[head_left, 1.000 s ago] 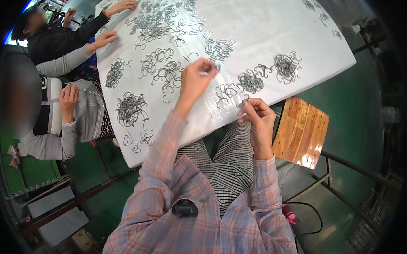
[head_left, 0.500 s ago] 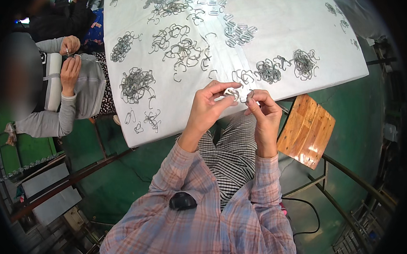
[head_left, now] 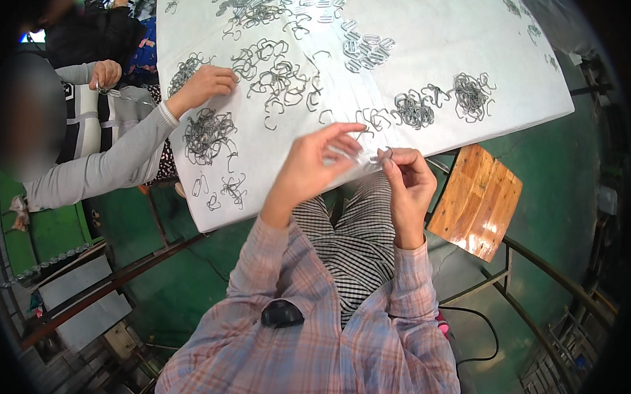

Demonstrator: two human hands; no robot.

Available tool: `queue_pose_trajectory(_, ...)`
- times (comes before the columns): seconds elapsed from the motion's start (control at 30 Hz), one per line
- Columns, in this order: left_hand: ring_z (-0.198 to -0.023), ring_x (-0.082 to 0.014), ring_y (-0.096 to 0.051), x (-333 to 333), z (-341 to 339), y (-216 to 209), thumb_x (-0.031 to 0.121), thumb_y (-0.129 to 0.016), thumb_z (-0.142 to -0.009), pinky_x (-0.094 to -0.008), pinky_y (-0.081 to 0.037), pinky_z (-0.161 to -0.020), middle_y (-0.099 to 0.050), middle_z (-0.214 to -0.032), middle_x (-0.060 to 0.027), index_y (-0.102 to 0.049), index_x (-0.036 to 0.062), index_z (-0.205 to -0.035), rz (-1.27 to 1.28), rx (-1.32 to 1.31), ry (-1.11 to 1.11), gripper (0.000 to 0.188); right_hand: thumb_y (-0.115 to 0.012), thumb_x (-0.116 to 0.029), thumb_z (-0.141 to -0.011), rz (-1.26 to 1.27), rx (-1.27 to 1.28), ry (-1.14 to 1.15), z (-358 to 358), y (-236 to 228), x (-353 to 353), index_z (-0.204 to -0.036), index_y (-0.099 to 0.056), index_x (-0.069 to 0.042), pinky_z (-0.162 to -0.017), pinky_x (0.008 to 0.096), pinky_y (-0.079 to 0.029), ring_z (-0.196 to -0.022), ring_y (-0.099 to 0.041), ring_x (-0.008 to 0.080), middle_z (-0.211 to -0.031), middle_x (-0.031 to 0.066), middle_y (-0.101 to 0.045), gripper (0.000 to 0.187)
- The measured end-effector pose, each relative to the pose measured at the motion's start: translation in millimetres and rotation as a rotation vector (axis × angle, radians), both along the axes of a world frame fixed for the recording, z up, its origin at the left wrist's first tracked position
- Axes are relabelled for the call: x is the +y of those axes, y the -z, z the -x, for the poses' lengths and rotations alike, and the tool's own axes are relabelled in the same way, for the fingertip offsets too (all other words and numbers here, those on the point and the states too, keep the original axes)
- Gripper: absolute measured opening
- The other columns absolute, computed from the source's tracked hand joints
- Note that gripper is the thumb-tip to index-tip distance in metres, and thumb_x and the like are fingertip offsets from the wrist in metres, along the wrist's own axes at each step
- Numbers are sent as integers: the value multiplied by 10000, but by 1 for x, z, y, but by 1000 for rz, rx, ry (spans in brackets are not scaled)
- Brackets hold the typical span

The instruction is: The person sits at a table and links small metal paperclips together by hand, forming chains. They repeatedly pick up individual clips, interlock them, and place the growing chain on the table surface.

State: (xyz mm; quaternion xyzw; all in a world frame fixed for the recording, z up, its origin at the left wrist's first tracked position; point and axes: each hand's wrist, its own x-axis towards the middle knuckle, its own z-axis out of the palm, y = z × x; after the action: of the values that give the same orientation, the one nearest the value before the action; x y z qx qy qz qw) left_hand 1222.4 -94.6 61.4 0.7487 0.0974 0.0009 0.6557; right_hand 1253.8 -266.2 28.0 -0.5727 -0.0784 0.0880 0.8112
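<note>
Green flooring [head_left: 187, 279] is spreading beneath a tabletop [head_left: 439, 34], which is wearing a white covering and carrying many small metal parts. Near its front edge, the left hand [head_left: 309, 165] is standing partly open, its spread fingers showing as a blur, so I cannot tell whether it is gripping anything. Just beside it, the right hand [head_left: 410, 183] is pinching a curved metal piece [head_left: 389, 151] between thumb and fingertips, above the tabletop's near edge. Some loose hooks [head_left: 375, 120] are lying just beyond both hands, and next to them a dense heap [head_left: 414, 110] is sitting, with a second heap [head_left: 473, 97] resting farther right and a few hooks bridging the two. Farther back, flat slotted pieces [head_left: 366, 47] are overlapping in a cluster. Toward the left, scattered hooks [head_left: 271, 70] are forming a loose patch, while a tangled pile [head_left: 208, 135] is lying nearer the left edge. A seated co-worker's nearer hand [head_left: 207, 87] is hanging over the tabletop between that pile and the patch; the co-worker's other hand [head_left: 106, 74] is holding a shiny part [head_left: 111, 91]. On the right, a wooden stool [head_left: 476, 202] is standing close to the tabletop.
</note>
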Motion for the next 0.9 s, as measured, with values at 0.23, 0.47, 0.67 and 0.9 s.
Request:
queue_pose_trajectory(0.23,-877,-215,-657,45,-121,75,36,-720,-775,-318,-528,-779,-676,-963,-107,-710,52,-1082,-699,-219,-243,308,-674,25,-874,72,-33,-84,29,14,-18,-865,-580,-8,-1025,398,-451,-858,-615,132,-871,52,-628,100)
queue_pose_trajectory(0.47,-845,-253,-655,55,-136,76,74,-756,-744,-348,-509,-764,-670,-972,-126,-696,47,-1081,-811,-83,-26,344,-684,38,-848,167,3,-179,66,29,-16,-839,-585,4,-751,268,-491,-789,-602,130,-831,59,-641,105)
queue_pose_trajectory(0.67,-792,-166,-668,47,-35,65,83,-636,-922,-282,-554,-756,-701,-1032,-84,-688,-12,-1101,140,57,-118,209,-685,41,-813,296,-77,-174,57,23,1,-808,-592,16,-700,268,-486,-747,-614,153,-804,85,-641,97)
queue_pose_trajectory(0.9,-932,-145,-623,14,35,22,60,-634,-932,-266,-536,-837,-661,-1087,-75,-676,-36,-1146,258,-98,-309,239,-696,12,-809,438,-353,3,24,0,46,-831,-598,8,-681,322,-485,-737,-633,251,-817,114,-647,100)
